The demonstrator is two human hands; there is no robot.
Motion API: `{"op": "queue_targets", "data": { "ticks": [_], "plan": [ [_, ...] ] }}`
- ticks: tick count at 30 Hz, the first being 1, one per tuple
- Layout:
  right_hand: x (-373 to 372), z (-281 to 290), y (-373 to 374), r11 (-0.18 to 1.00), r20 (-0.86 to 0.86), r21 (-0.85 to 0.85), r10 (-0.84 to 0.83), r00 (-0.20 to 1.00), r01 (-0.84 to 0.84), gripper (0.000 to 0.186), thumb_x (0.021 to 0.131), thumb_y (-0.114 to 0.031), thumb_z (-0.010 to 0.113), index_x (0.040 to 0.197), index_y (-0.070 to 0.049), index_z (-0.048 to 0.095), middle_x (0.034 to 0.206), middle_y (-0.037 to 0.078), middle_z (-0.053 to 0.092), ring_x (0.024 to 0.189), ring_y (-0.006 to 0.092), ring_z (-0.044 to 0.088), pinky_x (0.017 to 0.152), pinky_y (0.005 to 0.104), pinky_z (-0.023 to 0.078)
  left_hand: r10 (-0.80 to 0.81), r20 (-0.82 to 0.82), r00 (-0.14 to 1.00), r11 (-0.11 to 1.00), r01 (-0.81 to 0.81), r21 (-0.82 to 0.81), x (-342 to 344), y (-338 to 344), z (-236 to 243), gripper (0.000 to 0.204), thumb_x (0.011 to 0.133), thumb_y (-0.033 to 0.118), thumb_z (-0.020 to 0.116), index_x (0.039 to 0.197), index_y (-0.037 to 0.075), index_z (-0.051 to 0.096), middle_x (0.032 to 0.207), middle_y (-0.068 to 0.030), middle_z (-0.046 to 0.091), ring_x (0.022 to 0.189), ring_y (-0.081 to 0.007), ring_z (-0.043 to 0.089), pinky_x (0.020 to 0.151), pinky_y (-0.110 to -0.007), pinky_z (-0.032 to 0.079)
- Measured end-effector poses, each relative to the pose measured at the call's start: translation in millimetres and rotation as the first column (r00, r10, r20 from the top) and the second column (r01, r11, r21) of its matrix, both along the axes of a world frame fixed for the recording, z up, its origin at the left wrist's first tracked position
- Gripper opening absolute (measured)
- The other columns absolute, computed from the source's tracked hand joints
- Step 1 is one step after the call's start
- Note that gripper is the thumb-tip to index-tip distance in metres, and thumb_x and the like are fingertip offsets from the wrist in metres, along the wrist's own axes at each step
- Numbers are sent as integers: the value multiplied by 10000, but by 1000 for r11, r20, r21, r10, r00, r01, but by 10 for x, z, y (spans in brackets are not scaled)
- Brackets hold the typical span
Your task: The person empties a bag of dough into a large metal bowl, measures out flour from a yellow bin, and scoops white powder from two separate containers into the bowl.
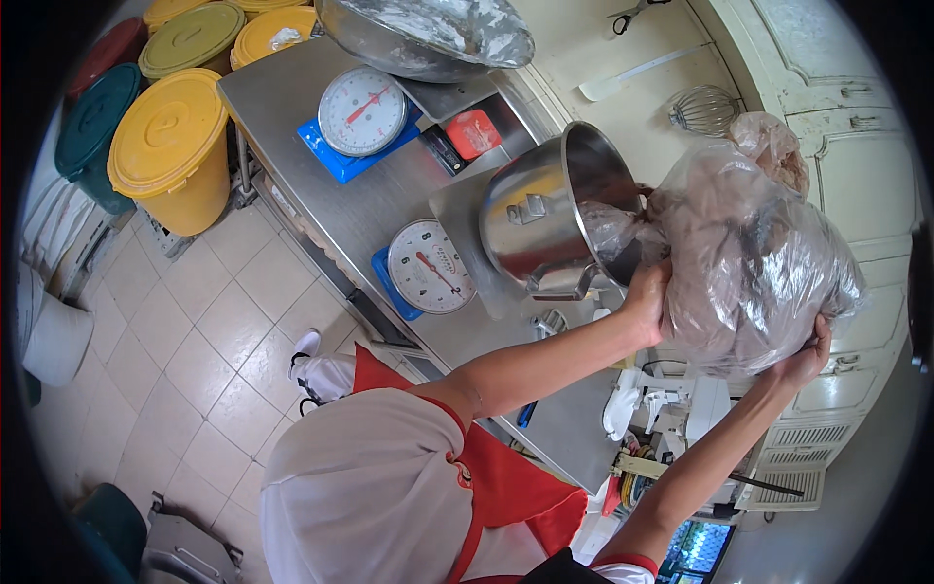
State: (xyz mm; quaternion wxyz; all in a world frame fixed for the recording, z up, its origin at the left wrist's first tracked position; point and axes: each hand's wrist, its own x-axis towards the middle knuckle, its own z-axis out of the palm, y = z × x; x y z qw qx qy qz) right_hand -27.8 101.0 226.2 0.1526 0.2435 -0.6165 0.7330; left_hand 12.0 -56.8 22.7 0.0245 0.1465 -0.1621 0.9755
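Observation:
A large clear plastic bag [759, 263] full of brown powder hangs tilted beside and above a steel mixing bowl [530, 209]. Its gathered mouth reaches over the bowl's rim and partly inside. My left hand [650, 300] grips the bag near its neck, close to the bowl's handle. Lower on the bag, my right hand [803, 355] holds its bottom corner, fingers curled on the plastic. The bowl leans on the platform of a blue dial scale [433, 266], its white face turned toward me. What lies inside the bowl is mostly hidden.
Beyond stands a second blue dial scale [362, 112] bearing a wide metal basin [428, 39] dusted white. A red-lidded container [473, 134] sits between the scales. A wire whisk [706, 109], a white spatula [603, 88] and scissors [628, 16] lie behind. Yellow lidded buckets [170, 146] stand left.

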Motion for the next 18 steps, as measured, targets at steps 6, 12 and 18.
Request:
{"op": "queue_targets", "data": {
  "ticks": [6, 12, 18],
  "plan": [
    [-19, -41, 119, 1000, -13, -11, -5, 1000, 5, 312, 865, -116, 555, 1153, -8, 604, 1180, 131, 629, 1107, 273, 590, 993, 442, 458, -47, 5, 999, 998, 47, 33, -8, 14, -43, 465, 936, 290, 436, 1309, 19, 494, 1298, -158, 558, 1165, -270, 578, 1035, -449, 451],
    [2, -167, 191, 997, 32, -80, -8, 999, 11, 321, 867, -114, 548, 1159, 10, 598, 1188, 143, 623, 1112, 285, 588, 1002, 448, 454, -32, -4, 999, 999, 32, -23, -17, -9, 1, 460, 940, 297, 434, 1297, 17, 506, 1259, -158, 582, 1134, -273, 595, 1026, -444, 459],
    [-107, -475, 442, 975, 132, -218, -15, 991, 43, 350, 831, -94, 538, 1162, 11, 584, 1184, 152, 615, 1124, 302, 576, 1018, 468, 440, 113, 29, 993, 986, -109, -124, 13, -84, 51, 353, 949, 187, 471, 1243, 3, 534, 1150, -146, 629, 1006, -240, 645, 912, -395, 528]
  ]
}}
